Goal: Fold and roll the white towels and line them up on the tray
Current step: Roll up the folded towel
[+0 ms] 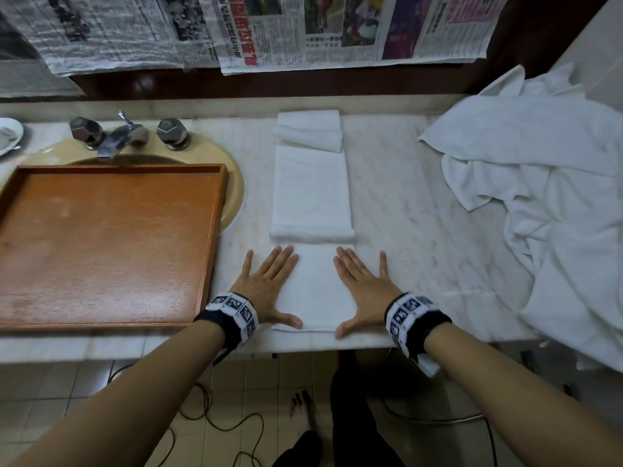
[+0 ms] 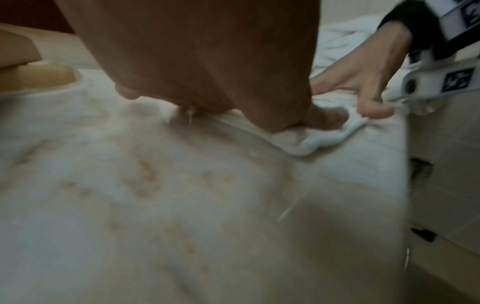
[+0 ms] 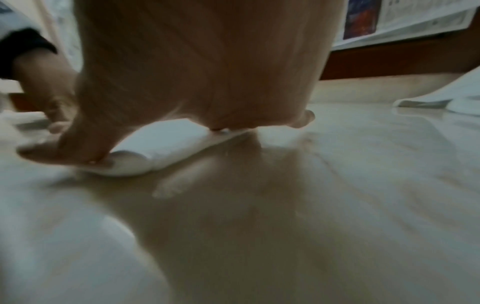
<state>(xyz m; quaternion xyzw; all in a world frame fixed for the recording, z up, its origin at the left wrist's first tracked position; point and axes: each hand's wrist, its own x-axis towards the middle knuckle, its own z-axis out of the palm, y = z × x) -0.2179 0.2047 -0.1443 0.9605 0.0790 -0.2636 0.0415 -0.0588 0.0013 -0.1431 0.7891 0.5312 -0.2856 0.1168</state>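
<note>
I see both of my hands pressed flat on a long, narrow folded white towel (image 1: 313,288) that lies on the pale marble counter (image 1: 404,210) at the centre of the head view. My left hand (image 1: 266,286) rests on the towel's left edge and my right hand (image 1: 364,286) on its right edge, fingers straight and spread, thumbs lying along the near end of the cloth; neither hand grips anything. Just above my fingertips, the towel shows a thick crosswise fold (image 1: 312,232). In the left wrist view, the left thumb (image 2: 324,118) presses the towel's bunched near corner. Higher in the frame, at the strip's far end, sits a small folded white towel (image 1: 308,129). The flat brown wooden tray (image 1: 111,244) fills the left of the frame, lying over a beige basin (image 1: 234,193) below chrome taps (image 1: 124,134). A loose heap of white towels (image 1: 546,183) fills the right side. Newspaper sheets (image 1: 303,28) hang across the top.
</note>
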